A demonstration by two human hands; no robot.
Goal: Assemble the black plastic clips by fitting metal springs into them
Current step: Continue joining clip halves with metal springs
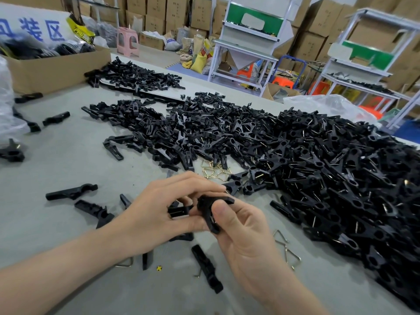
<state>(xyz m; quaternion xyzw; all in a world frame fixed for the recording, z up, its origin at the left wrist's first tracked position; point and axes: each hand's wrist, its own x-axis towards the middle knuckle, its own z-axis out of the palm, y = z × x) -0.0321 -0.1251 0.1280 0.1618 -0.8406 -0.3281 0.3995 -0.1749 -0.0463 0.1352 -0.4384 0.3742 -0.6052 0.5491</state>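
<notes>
- Head view, bottom of the frame: a loose clip half (206,269) and a few bent metal springs (288,253) lie on the grey counter (56,155), just below and right of the hands. They are the handiest stock for the next piece.
- Centre frame: the right hand (247,242) grips the black clip (209,210), thumb pressed on its upper side. The left hand (159,214) has its fingers (181,178) curled in, pinching the clip's other end. Both hands are closed on it, above the counter.
- A thin glint of metal shows at the clip's lower edge, probably the spring; whether it is seated cannot be told.
- Judgement: brace the two halves squarely with the thumb, then press the spring straight into its groove. A skewed push may let it flick out.
- Just beyond the hands: small gold springs (216,170) lie at the edge of the pile.
- Right half of the frame: a large heap of finished clips (341,178). Drop the done one there, apart from the spring-less halves (170,128) at upper centre.
- Upper left: a cardboard box (56,69).
</notes>
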